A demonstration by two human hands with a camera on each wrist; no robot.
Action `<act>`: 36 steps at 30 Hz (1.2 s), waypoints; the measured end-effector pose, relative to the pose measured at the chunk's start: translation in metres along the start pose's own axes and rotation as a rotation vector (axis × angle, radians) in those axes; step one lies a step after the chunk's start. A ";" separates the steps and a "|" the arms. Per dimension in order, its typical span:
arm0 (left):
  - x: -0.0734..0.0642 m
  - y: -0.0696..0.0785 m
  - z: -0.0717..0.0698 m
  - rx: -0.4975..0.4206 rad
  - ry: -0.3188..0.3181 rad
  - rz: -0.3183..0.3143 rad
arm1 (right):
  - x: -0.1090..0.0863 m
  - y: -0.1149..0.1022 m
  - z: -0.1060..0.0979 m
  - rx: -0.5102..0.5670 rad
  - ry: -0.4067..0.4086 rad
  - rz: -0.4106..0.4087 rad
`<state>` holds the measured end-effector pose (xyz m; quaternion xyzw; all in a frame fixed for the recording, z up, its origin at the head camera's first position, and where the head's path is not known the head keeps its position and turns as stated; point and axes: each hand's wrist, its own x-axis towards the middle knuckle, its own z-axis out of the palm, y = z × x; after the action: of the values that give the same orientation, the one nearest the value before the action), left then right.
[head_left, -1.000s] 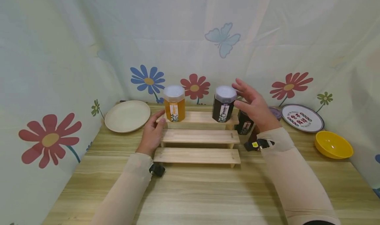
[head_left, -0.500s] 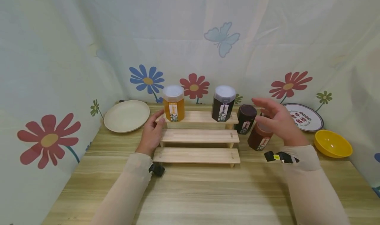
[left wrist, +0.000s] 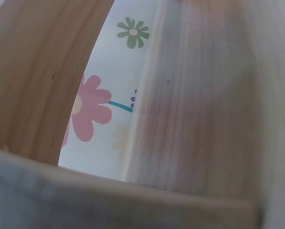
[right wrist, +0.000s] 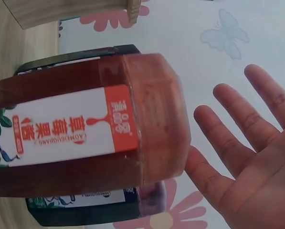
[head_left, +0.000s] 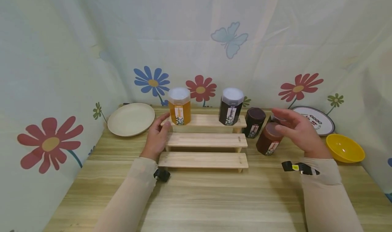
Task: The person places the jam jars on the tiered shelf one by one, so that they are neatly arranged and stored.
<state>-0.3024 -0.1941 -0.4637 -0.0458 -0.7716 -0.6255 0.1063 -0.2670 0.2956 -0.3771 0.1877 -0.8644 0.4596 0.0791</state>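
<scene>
My left hand (head_left: pixel 156 140) grips the left end of the top step of a three-step wooden stand (head_left: pixel 206 141). On that step, an amber jam jar (head_left: pixel 179 106) stands at the left and a dark jam jar (head_left: pixel 231 106) at the right. My right hand (head_left: pixel 301 133) is held open with fingers extended, holding nothing, beside a red-brown jam jar (right wrist: pixel 61 126) on the table. In the head view, another dark jar (head_left: pixel 255 123) stands between it and the stand. A further jar (head_left: pixel 272 118) behind is partly hidden by my right hand.
A cream plate (head_left: pixel 131 119) lies at the back left. A patterned white plate (head_left: pixel 323 120), partly covered by my right hand, and a yellow bowl (head_left: pixel 345 148) are at the right. A flowered curtain (head_left: pixel 190 38) encloses the table's back and sides.
My right hand has moved right, away from the dark jar on the top step, to beside the red-brown jar. My left hand stays on the stand.
</scene>
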 end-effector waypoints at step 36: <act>0.000 -0.001 0.000 0.010 -0.004 0.013 | 0.001 0.015 -0.009 -0.100 -0.188 0.207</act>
<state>-0.3027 -0.1945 -0.4648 -0.0516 -0.7746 -0.6208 0.1089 -0.2743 0.3100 -0.3830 0.1353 -0.9047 0.4020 -0.0406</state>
